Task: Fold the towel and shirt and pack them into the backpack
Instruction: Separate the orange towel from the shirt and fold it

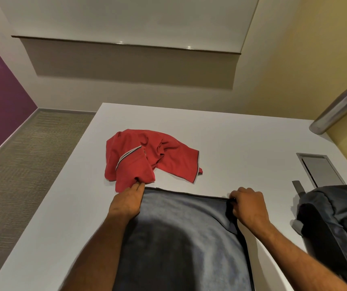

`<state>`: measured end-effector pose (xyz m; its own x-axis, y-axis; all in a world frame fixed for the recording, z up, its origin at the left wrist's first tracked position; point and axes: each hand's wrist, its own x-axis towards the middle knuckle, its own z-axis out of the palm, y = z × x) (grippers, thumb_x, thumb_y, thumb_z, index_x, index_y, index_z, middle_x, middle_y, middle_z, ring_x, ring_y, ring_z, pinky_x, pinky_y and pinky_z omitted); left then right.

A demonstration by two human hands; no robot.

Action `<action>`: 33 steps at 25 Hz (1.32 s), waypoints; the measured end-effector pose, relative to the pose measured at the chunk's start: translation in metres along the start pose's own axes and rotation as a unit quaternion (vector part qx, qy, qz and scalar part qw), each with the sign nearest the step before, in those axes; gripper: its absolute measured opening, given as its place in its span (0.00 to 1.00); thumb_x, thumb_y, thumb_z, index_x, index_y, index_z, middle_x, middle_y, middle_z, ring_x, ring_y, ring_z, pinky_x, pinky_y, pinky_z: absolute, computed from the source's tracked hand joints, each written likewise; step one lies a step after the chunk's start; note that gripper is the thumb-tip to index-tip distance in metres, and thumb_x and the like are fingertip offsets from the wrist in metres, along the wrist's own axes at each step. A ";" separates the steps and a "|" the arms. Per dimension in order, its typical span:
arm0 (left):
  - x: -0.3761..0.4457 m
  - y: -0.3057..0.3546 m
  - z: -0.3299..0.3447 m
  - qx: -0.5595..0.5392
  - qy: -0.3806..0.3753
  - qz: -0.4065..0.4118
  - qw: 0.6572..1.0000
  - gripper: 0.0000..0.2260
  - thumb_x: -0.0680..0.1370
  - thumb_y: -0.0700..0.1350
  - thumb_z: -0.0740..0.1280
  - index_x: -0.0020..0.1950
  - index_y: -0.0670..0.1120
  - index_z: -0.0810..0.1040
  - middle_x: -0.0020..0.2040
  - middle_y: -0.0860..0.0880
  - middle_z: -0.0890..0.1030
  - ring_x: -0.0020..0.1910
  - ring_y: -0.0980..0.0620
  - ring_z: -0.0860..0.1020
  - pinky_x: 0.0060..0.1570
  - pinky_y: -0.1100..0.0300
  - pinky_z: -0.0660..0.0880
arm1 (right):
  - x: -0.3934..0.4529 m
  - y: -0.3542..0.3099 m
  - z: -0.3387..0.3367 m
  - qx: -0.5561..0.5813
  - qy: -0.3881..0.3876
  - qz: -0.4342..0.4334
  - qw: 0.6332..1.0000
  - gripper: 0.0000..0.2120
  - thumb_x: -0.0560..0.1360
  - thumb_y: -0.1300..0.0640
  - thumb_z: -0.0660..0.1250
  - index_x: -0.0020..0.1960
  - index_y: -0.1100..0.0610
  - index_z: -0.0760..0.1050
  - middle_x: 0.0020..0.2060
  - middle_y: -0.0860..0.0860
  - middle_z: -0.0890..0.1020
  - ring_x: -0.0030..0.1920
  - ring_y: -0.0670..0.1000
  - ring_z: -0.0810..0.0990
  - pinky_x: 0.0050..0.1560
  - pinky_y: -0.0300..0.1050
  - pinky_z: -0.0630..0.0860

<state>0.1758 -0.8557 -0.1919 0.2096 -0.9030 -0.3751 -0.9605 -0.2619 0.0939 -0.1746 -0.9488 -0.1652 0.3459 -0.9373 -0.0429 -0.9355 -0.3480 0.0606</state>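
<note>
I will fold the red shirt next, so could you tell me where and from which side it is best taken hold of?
The red shirt lies crumpled beyond the towel. Probably best to pinch its flat striped hem corner from the right with the right hand; that edge lies spread and free on the table, unlike the bunched left side.

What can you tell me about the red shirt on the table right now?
The red shirt lies crumpled and unfolded on the white table, just beyond the far edge of the grey towel. It looks like soft knit cloth, with a striped white and dark trim band across the middle and a dark edging along its right hem. Its near corner lies at the fingertips of the left hand, which seem to touch it; the right hand is clear of it.
</note>
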 end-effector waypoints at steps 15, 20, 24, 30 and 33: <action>-0.028 -0.021 -0.015 0.050 0.131 0.044 0.989 0.09 0.80 0.44 0.65 0.60 0.46 0.77 0.56 0.46 0.81 0.52 0.46 0.79 0.51 0.54 0.77 | -0.023 0.003 -0.007 -0.014 0.024 0.027 0.999 0.08 0.66 0.61 0.73 0.42 0.49 0.84 0.34 0.48 0.83 0.38 0.55 0.79 0.40 0.46 0.62; -0.057 -0.036 -0.016 0.103 0.174 0.108 0.973 0.15 0.57 0.41 0.83 0.34 0.49 0.79 0.32 0.50 0.79 0.32 0.47 0.76 0.28 0.53 0.74 | -0.052 -0.004 -0.023 -0.024 0.000 0.042 0.999 0.09 0.70 0.60 0.68 0.44 0.47 0.83 0.37 0.47 0.83 0.43 0.54 0.79 0.45 0.48 0.63; -0.093 -0.039 -0.013 0.096 0.219 0.164 0.957 0.14 0.59 0.47 0.83 0.31 0.51 0.77 0.29 0.53 0.77 0.30 0.49 0.76 0.27 0.55 0.71 | -0.086 -0.014 -0.036 -0.021 -0.011 0.048 0.999 0.09 0.71 0.59 0.67 0.45 0.47 0.81 0.39 0.47 0.82 0.45 0.52 0.79 0.49 0.47 0.64; -0.138 -0.051 -0.003 0.056 0.238 0.209 0.947 0.13 0.60 0.48 0.82 0.33 0.52 0.78 0.30 0.54 0.78 0.30 0.51 0.76 0.28 0.59 0.72 | -0.140 -0.021 -0.043 0.008 0.013 0.051 0.999 0.08 0.70 0.61 0.70 0.42 0.48 0.81 0.39 0.47 0.82 0.44 0.51 0.77 0.53 0.48 0.68; -0.162 -0.056 0.002 0.029 0.250 0.245 0.936 0.13 0.61 0.47 0.82 0.37 0.52 0.80 0.32 0.55 0.79 0.30 0.52 0.76 0.28 0.61 0.72 | -0.168 -0.022 -0.045 -0.002 0.064 0.018 0.998 0.11 0.62 0.67 0.75 0.35 0.51 0.80 0.32 0.49 0.80 0.37 0.55 0.77 0.44 0.50 0.70</action>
<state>0.1955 -0.6937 -0.1377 -0.2140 -0.9600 0.1806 -0.9690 0.2321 0.0853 -0.2091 -0.7847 -0.1150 0.3188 -0.9437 0.0880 -0.9473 -0.3142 0.0628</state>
